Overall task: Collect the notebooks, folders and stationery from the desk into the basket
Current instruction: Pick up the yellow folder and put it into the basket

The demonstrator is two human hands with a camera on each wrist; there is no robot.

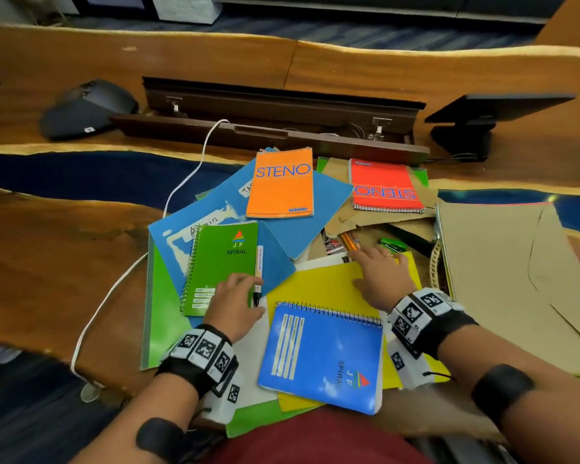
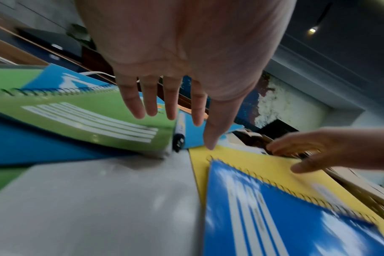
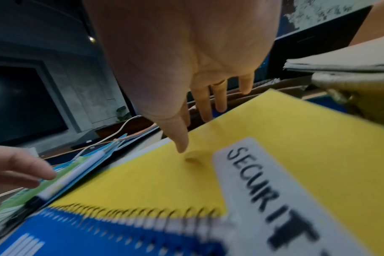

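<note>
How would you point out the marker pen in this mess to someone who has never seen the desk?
Find the green spiral notebook at the left of the paper pile. Along its right edge lies the marker pen, by the left hand's fingertips. It is the only slim white stick with a black end; the pencils farther right are orange.

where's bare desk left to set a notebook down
Bare wood lies left of the white cable, and on the far strip between the dark wedge-shaped device and the monitor. The middle is crowded: both hands hover over overlapping folders and notebooks.
</note>
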